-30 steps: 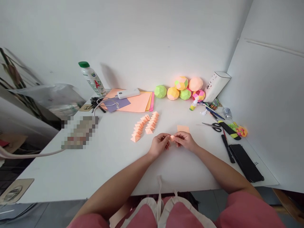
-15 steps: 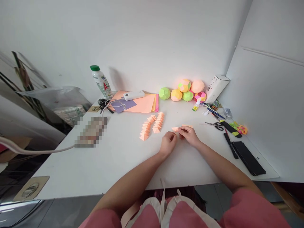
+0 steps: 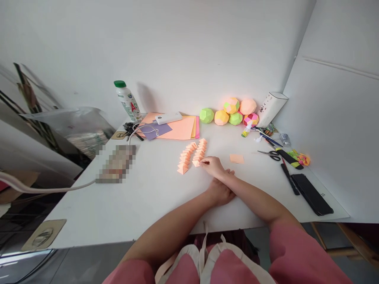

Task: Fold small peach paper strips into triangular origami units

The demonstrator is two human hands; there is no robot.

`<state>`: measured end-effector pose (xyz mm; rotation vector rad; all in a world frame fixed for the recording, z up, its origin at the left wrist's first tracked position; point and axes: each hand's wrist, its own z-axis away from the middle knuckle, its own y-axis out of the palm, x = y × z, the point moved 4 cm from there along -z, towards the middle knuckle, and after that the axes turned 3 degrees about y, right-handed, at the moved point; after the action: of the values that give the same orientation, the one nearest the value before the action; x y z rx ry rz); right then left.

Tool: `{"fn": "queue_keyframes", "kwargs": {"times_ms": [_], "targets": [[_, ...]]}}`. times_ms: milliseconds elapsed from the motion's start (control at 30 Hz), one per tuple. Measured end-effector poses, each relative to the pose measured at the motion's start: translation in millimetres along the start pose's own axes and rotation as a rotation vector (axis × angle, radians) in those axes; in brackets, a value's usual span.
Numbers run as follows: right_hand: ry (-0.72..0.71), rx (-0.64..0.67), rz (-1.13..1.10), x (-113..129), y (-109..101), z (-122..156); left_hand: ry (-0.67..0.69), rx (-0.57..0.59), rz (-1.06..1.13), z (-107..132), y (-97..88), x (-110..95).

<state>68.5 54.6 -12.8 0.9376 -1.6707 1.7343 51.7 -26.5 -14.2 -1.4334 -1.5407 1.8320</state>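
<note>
My right hand (image 3: 212, 165) reaches across to the left, thumb and finger pinched on a folded orange paper piece (image 3: 196, 163) at the near end of the right-hand row. To its left is a second row of overlapping folded orange paper pieces (image 3: 185, 157). Under my right forearm, my left hand (image 3: 221, 191) lies low over the table; its thumb and fingers look apart and nothing shows in it, though the forearm hides part of it. A flat orange paper slip (image 3: 237, 158) lies to the right of my hands.
Faceted paper balls (image 3: 221, 117) sit by the back wall. Orange paper sheets (image 3: 180, 130), a power bank (image 3: 168, 118) and a bottle (image 3: 130, 103) are at back left. Scissors (image 3: 271, 155), a cutter (image 3: 290, 159) and a black phone-like object (image 3: 312, 194) lie on the right.
My right hand has moved left with the folded piece to the row's near end, uncovering the flat slip. My left hand has dropped nearer me, beneath the right forearm.
</note>
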Motion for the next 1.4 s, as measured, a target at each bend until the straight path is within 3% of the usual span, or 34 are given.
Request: {"fn": "queue_keyframes", "kwargs": {"times_ms": [267, 567, 733, 900, 1000, 1100, 1233, 1400], "targets": [[-0.051, -0.013, 0.138, 1.5, 1.2, -1.5, -0.011, 0.031, -0.006, 2.0, -1.0, 0.0], [-0.091, -0.034, 0.131, -0.7, 2.6, -0.9, 0.003, 0.021, -0.062, 3.0, 1.2, 0.6], [-0.192, -0.072, 0.147, 3.6, -2.4, 7.8, 0.008, 0.022, -0.083, 3.2, -0.1, -0.6], [-0.386, -0.147, 0.392, -3.7, -36.3, 19.7, 0.013, 0.013, -0.130, 2.1, 1.0, -0.1], [-0.336, -0.246, 0.612, -31.7, -71.6, 25.1, 0.030, -0.013, -0.180, 1.8, 1.0, -0.2], [-0.264, -0.270, 0.674, -66.3, -99.6, 30.4, 0.050, -0.033, -0.214, 2.6, 1.7, 0.2], [-0.292, -0.271, 0.585, -89.5, -115.4, 34.1, 0.072, -0.055, -0.234, 4.5, 3.0, 1.5], [-0.265, -0.220, 0.522, -89.3, -117.6, 32.5, 0.074, -0.109, -0.189, 6.5, 2.0, 3.2]]}}
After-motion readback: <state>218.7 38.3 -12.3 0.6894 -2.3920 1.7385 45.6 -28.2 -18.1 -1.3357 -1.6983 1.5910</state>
